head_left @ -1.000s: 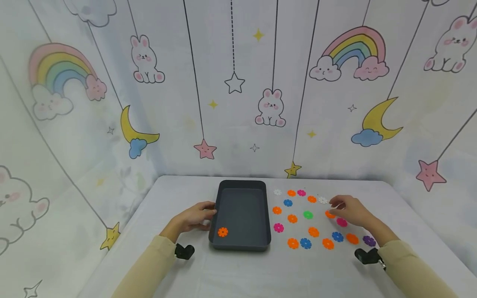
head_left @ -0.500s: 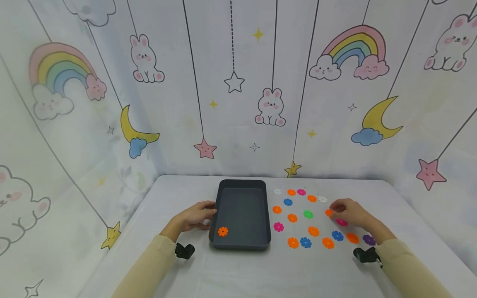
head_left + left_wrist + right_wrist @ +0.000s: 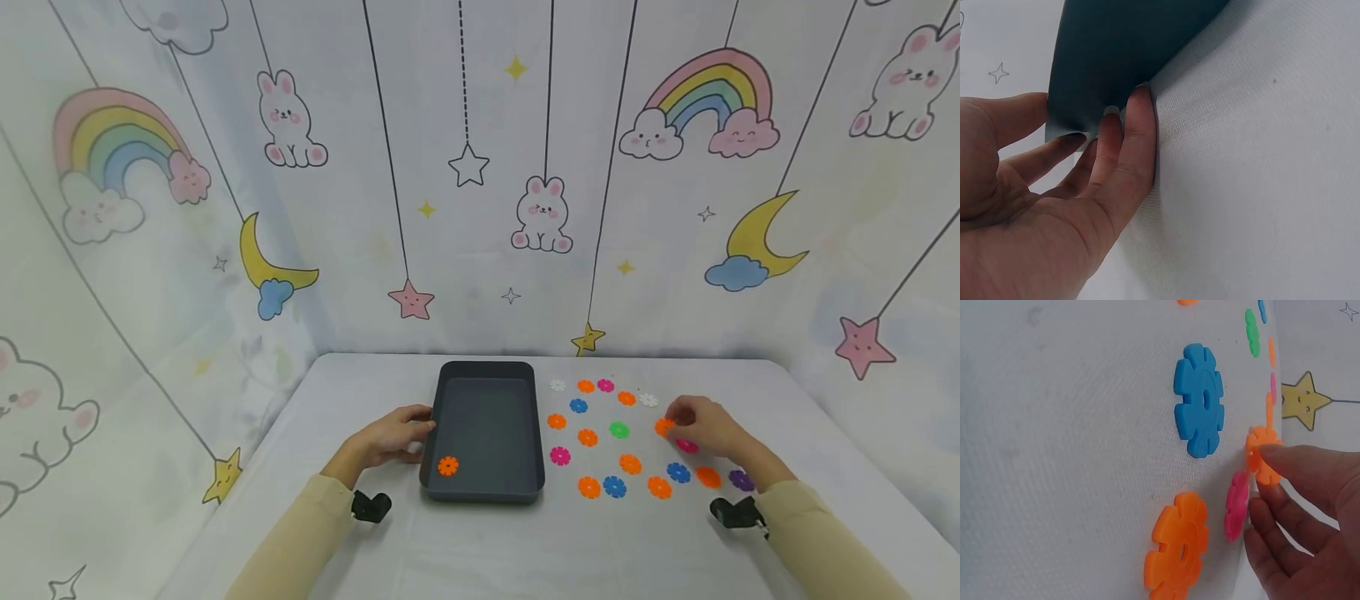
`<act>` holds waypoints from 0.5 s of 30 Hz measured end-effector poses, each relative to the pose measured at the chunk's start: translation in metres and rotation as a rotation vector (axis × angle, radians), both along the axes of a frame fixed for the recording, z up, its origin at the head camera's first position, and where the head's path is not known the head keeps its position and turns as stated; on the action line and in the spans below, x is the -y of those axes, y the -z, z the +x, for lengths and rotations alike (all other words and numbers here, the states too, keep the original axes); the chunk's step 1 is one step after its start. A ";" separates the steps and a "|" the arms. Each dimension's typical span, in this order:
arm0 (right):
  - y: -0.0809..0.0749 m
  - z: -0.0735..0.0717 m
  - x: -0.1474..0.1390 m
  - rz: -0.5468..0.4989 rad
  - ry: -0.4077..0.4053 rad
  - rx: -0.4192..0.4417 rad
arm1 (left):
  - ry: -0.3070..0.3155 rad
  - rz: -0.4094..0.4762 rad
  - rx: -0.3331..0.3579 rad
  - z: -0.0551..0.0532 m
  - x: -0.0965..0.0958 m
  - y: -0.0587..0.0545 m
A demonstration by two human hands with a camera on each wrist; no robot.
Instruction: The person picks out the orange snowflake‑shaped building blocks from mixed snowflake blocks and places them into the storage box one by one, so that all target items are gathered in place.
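Observation:
My left hand (image 3: 392, 435) holds the left wall of a dark grey rectangular tray (image 3: 487, 498). In the left wrist view the thumb reaches the edge of the tray (image 3: 1129, 44) and the other fingers lie against its outer side. One orange flower-shaped plastic disc (image 3: 447, 466) lies in the tray's near left corner. On the right, my right hand (image 3: 705, 427) pinches another orange flower-shaped disc (image 3: 1264, 456) between thumb and fingers, tilted up on edge. Close under those fingers is a pink disc (image 3: 1237, 506).
Several flower-shaped discs lie spread right of the tray, among them a green disc (image 3: 619, 430), a blue disc (image 3: 614, 487), a purple disc (image 3: 741, 481) and a white disc (image 3: 648, 400). A white cloth covers the table (image 3: 480, 550); a patterned curtain (image 3: 480, 242) hangs behind it.
The right hand's fingers have closed on the orange disc near the white one, and it now tilts up in their pinch. The left hand and tray stay in place.

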State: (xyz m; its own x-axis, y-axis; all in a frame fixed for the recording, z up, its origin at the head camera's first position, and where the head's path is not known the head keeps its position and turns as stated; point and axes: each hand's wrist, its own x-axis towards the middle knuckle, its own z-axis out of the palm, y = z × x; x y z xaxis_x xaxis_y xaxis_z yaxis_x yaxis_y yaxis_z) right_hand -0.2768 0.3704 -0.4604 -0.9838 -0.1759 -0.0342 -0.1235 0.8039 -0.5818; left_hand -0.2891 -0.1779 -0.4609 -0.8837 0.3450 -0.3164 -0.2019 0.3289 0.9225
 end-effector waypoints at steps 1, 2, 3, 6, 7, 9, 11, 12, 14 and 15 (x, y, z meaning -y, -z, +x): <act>0.000 0.000 0.000 0.000 -0.006 -0.012 | -0.001 0.002 0.004 0.000 0.000 0.000; -0.001 0.001 0.000 0.000 -0.012 -0.024 | 0.000 0.004 0.003 0.000 0.000 0.000; -0.002 0.001 0.001 -0.001 -0.017 -0.034 | -0.003 0.005 0.006 -0.001 0.000 0.000; -0.004 0.002 0.002 -0.003 -0.032 -0.057 | -0.009 0.008 0.012 -0.002 0.000 0.000; -0.006 0.002 0.003 -0.006 -0.039 -0.064 | -0.009 0.007 0.013 -0.002 0.000 0.000; -0.008 0.003 0.006 -0.016 -0.048 -0.078 | -0.005 0.000 0.008 -0.001 0.000 -0.001; -0.012 0.004 0.010 -0.025 -0.058 -0.100 | -0.004 -0.001 0.007 -0.001 0.000 -0.001; -0.014 0.005 0.012 -0.029 -0.062 -0.110 | -0.004 -0.001 0.006 -0.001 0.000 -0.001; -0.020 0.006 0.018 -0.035 -0.066 -0.126 | -0.003 -0.003 0.004 0.000 0.000 0.000; -0.022 0.007 0.021 -0.041 -0.065 -0.134 | -0.008 -0.002 0.008 0.000 0.000 0.000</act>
State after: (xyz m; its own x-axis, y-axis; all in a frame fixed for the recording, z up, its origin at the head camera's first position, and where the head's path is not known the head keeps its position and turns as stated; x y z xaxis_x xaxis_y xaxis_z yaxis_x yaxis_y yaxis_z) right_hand -0.2698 0.3497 -0.4380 -0.9656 -0.2378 0.1051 -0.2531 0.7678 -0.5886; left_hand -0.2895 -0.1778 -0.4607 -0.8838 0.3376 -0.3240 -0.2118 0.3287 0.9204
